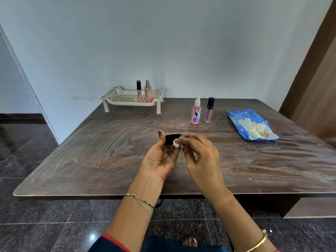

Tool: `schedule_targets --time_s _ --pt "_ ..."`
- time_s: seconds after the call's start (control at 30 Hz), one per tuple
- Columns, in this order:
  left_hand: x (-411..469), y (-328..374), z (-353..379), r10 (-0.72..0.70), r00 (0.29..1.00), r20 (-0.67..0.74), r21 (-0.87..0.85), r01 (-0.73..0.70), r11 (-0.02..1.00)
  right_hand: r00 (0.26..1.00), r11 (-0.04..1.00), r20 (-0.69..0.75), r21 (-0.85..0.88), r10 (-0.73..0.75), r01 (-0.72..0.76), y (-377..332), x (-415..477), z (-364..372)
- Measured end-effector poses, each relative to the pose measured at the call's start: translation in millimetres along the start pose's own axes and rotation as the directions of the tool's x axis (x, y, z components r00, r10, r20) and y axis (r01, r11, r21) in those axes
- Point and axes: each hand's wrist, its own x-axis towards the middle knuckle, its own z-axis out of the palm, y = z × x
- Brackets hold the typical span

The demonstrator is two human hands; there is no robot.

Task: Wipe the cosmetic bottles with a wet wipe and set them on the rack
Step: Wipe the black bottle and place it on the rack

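Note:
My left hand [161, 157] holds a small black cosmetic bottle [171, 139] above the middle of the table, thumb on its left end. My right hand [199, 153] pinches a small white wet wipe [176, 143] against the bottle's right side. A beige plastic rack [127, 100] stands at the back of the table with a black-capped tube [139, 90] and a pink spray bottle [148, 91] upright on it. On the table to the right stand a pink spray bottle [196, 111] and a black-capped lip gloss tube [209, 110].
An open blue pack of wet wipes [249, 124] lies at the right of the brown table [91, 157]. White crumbs and smear marks cover the tabletop. A wall runs behind the table and a brown panel stands at the right. Dark tiled floor lies below.

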Motion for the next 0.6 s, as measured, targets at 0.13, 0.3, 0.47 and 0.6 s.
schedule_targets --time_s 0.13,0.3,0.47,0.6 --pt "-2.5 3.0 0.5 0.016 1.000 -0.003 0.031 -0.016 0.999 0.999 0.999 -0.011 -0.010 0.047 -0.047 8.2 -3.6 -4.1" --pt "-5.2 4.8 3.4 0.020 1.000 0.017 0.040 -0.021 0.999 0.978 0.988 -0.142 0.046 0.151 -0.146 7.0 6.1 -7.2" --pt "-0.6 3.5 -0.1 -0.019 0.997 0.075 0.020 0.017 1.000 0.996 0.997 -0.070 -0.051 -0.052 0.049 -10.7 11.7 -0.1" --pt "0.6 3.7 -1.4 -0.038 0.997 0.073 0.038 0.035 0.999 0.992 0.989 -0.024 -0.087 -0.126 0.123 -5.0 6.0 0.5"
